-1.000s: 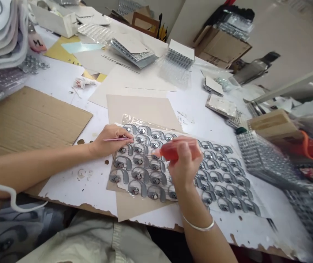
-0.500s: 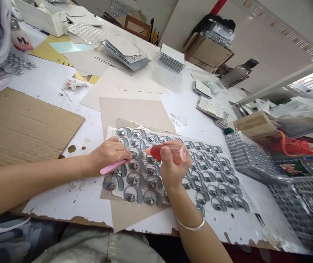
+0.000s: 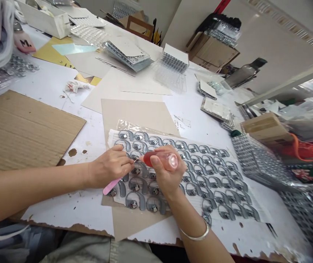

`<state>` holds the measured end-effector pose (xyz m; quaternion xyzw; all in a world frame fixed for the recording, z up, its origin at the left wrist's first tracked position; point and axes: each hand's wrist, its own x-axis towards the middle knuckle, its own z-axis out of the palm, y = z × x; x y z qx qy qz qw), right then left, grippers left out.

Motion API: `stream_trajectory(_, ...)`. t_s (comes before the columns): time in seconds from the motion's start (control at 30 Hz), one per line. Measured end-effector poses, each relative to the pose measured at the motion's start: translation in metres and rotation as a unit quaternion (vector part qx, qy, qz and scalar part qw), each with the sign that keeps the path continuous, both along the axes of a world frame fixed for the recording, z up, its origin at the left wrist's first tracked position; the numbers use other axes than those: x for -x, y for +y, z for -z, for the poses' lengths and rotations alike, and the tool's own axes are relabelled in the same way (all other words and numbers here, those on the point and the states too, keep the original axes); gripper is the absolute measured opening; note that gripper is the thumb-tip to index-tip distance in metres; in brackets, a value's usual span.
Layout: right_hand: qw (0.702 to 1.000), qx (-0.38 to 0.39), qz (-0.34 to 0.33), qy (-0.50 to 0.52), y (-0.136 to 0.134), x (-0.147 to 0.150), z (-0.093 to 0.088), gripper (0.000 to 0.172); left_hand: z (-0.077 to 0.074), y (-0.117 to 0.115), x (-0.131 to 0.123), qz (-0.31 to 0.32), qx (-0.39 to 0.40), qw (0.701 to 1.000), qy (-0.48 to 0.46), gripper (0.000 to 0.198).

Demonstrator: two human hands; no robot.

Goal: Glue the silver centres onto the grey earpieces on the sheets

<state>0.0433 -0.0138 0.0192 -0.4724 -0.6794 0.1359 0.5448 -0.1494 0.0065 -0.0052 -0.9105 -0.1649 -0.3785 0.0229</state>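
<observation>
My left hand (image 3: 115, 160) is closed around pink-handled tweezers (image 3: 111, 186), whose metal tip points right, over the rows of grey pieces. In my right hand (image 3: 170, 171) a small squeeze bottle of red liquid (image 3: 159, 159) lies tilted, its narrow nozzle close to the tweezer tip. Beneath both hands, several grey curved hook-shaped pieces with round shiny parts (image 3: 136, 187) are laid in rows on a white ribbed sheet (image 3: 255, 204). My hands cover some of the pieces. Whether any liquid leaves the nozzle is too small to tell.
A brown cardboard sheet (image 3: 30, 128) lies at the left. Behind the rows are beige card sheets (image 3: 134, 109) and stacks of packed shiny parts (image 3: 174, 60). A pink bottle marked M. (image 3: 23, 40) stands far left. Clear plastic trays (image 3: 257, 157) and boxes crowd the right.
The bottle has tipped, its base turning more toward me, and the nozzle has come down left to the tweezer tip. The tweezers' pink handle has swung to a steeper slant.
</observation>
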Motion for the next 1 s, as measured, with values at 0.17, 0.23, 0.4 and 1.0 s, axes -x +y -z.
stream_trajectory(0.17,1.0,-0.001,-0.006,-0.002,0.0003,0.0004,0.0001,0.016,0.0,-0.0016,0.0002,-0.004,0.005,1.0,0.0,0.014)
stream_trajectory(0.23,1.0,-0.011,-0.003,-0.007,0.0004,0.0006,0.0,0.017,0.0016,-0.0021,0.0007,-0.007,0.006,1.0,0.005,0.015)
stream_trajectory(0.4,1.0,-0.021,-0.005,-0.021,0.0001,0.0009,0.0002,0.018,0.0045,-0.0015,0.001,-0.011,0.004,1.0,0.009,0.016)
stream_trajectory(1.0,0.998,-0.045,0.003,-0.031,0.0008,0.0014,0.0015,0.014,0.0015,-0.0008,0.0006,-0.017,0.003,1.0,0.013,0.02)
